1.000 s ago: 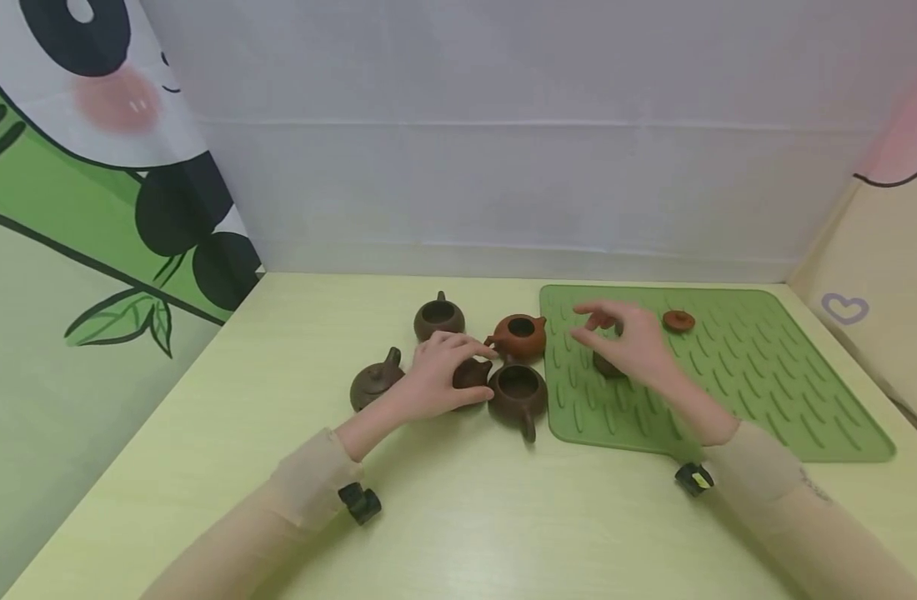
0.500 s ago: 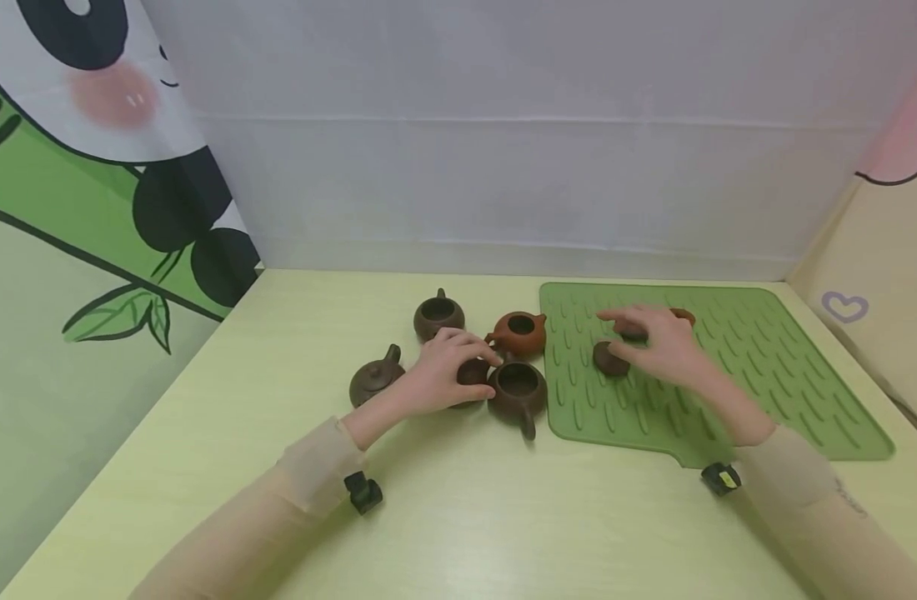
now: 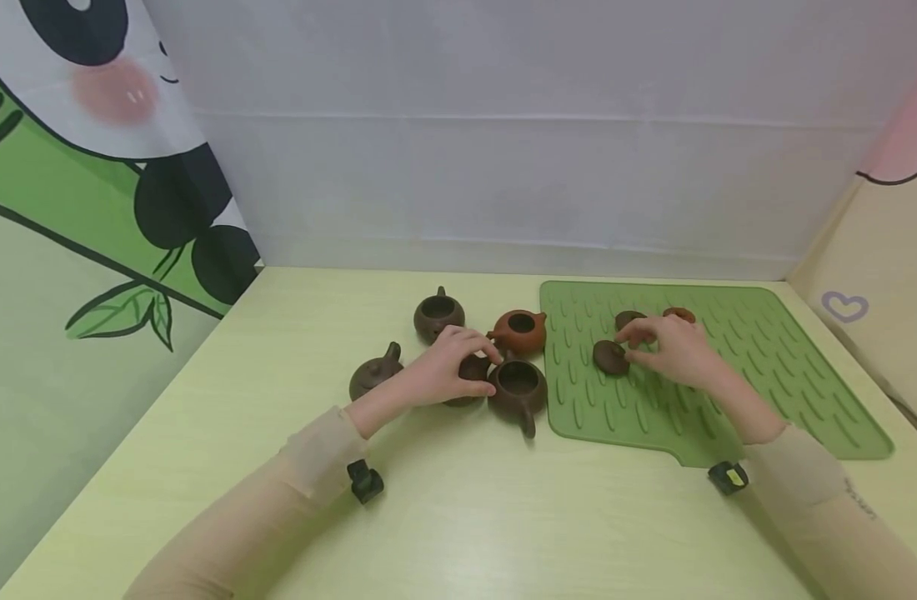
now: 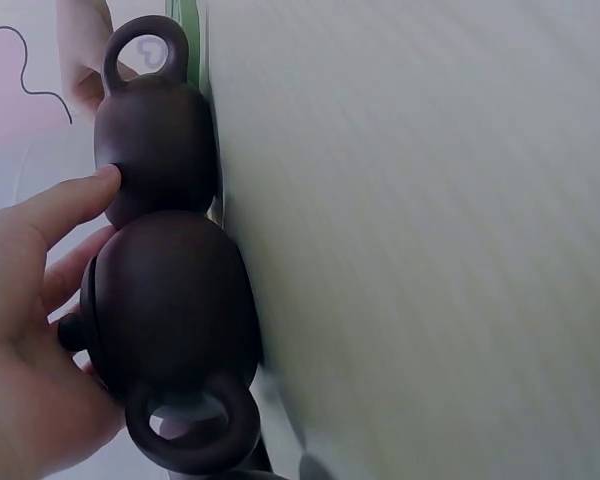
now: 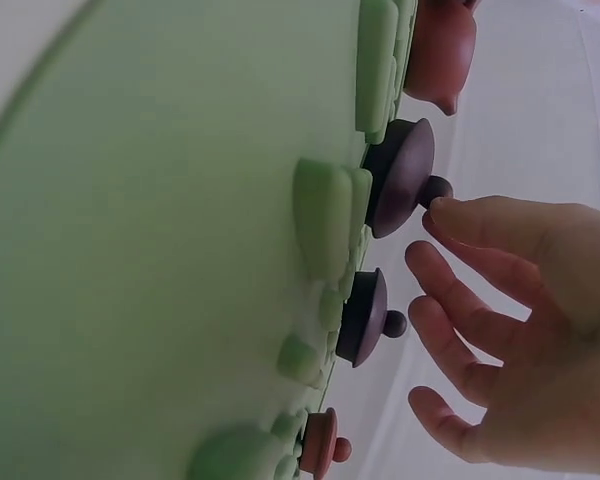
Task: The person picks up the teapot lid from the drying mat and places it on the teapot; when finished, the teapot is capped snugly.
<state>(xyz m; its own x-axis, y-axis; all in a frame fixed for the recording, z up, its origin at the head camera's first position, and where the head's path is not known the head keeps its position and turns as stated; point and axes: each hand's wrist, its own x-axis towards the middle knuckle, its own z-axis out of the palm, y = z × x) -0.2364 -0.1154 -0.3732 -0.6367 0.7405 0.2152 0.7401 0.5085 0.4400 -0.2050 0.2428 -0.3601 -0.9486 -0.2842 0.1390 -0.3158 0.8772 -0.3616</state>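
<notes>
My right hand (image 3: 672, 350) pinches the knob of a dark brown teapot lid (image 3: 610, 358) between thumb and forefinger. The lid sits on the green mat, and the right wrist view shows the thumb (image 5: 495, 222) at its knob. My left hand (image 3: 447, 367) arches loosely over a dark lidded teapot (image 4: 175, 310) that it partly hides in the head view. The left thumb tip (image 4: 105, 175) touches an open dark teapot (image 3: 518, 396) beside it. A second dark lid (image 5: 363, 318) and a reddish lid (image 3: 679, 314) lie farther back on the mat.
A green ridged mat (image 3: 789, 392) covers the table's right part. Left of it stand a reddish lidless teapot (image 3: 524, 337), a dark lidless teapot (image 3: 436, 321) and a dark lidded teapot (image 3: 372, 379). A pale cloth wall (image 3: 503, 192) rises behind the table.
My right hand has moved to the right, then settled onto the nearer dark lid and taken its knob. My left hand has shifted only slightly to the right.
</notes>
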